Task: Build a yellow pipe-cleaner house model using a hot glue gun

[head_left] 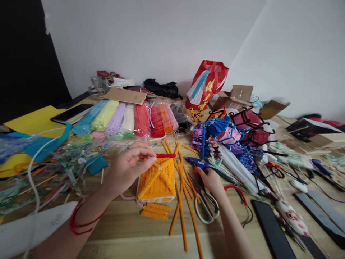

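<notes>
Between the thumb and fingers of my left hand [132,163] is a short red pipe cleaner [165,155], pointing right. It lies just above an orange pipe-cleaner house [156,180] with a peaked roof and a white lower edge. My right hand [211,180] is closed round the handle of a blue glue gun [198,162], whose nozzle points left. Long orange pipe cleaners [181,201] lie crossed between the house and my right hand. A small ridged orange panel [155,211] rests in front of the house. Scissors [206,210] lie below my right hand.
Bagged bundles of coloured pipe cleaners [129,117] line the back, near a red bag [207,86]. Finished pipe-cleaner pieces [223,129] pile up at right. A phone [272,228] lies front right. Scraps [67,172] and a white cable [33,180] cover the left.
</notes>
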The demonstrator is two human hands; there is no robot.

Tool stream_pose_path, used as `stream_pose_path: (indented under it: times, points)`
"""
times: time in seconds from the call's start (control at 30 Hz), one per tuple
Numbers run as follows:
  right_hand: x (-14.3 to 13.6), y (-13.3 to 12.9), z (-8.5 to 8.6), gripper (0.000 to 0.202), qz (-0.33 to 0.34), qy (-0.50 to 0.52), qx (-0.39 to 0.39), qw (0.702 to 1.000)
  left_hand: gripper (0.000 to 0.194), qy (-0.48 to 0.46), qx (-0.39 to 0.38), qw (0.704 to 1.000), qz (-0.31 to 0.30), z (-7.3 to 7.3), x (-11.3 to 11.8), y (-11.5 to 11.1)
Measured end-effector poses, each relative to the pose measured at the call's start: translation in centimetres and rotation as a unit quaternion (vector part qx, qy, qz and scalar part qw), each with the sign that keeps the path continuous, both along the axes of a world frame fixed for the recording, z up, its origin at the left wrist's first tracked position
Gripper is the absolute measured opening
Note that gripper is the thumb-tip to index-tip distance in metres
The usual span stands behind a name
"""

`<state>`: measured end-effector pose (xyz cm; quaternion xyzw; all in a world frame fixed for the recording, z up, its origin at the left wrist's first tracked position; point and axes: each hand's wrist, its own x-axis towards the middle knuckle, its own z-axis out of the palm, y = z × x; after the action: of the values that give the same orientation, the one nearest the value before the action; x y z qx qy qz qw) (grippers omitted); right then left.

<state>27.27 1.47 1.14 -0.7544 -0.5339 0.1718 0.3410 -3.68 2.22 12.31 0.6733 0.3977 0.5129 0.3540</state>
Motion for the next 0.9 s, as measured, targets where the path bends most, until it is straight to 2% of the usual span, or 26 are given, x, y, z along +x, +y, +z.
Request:
stream_pose_path:
  times: [0.03, 0.1, 0.3, 0.57, 0.9]
  points:
    - [0.3, -0.1, 0.5, 0.034, -0.004, -0.054, -0.022, 0.998, 0.007, 0.002, -0.003, 1.000, -0.003, 0.0, 0.1, -0.1]
    - [0.4, -0.4, 1.6, 0.033, -0.014, -0.097, -0.037, 0.995, 0.008, 0.012, -0.002, 1.000, -0.009, 0.0, 0.3, -0.3]
    - [-1.9, -1.5, 4.1, 0.039, 0.006, -0.010, -0.012, 1.000, 0.007, 0.050, 0.006, 0.998, -0.037, -0.8, 1.0, -0.6]
    - [-4.3, -2.3, 4.8, 0.039, 0.021, 0.114, 0.039, 0.993, 0.008, 0.090, 0.010, 0.995, -0.050, -1.2, 0.9, -0.4]
    - [-5.8, -2.1, 5.0, 0.045, 0.017, 0.148, 0.067, 0.987, 0.008, 0.124, 0.016, 0.991, -0.051, -1.1, 0.6, -0.1]
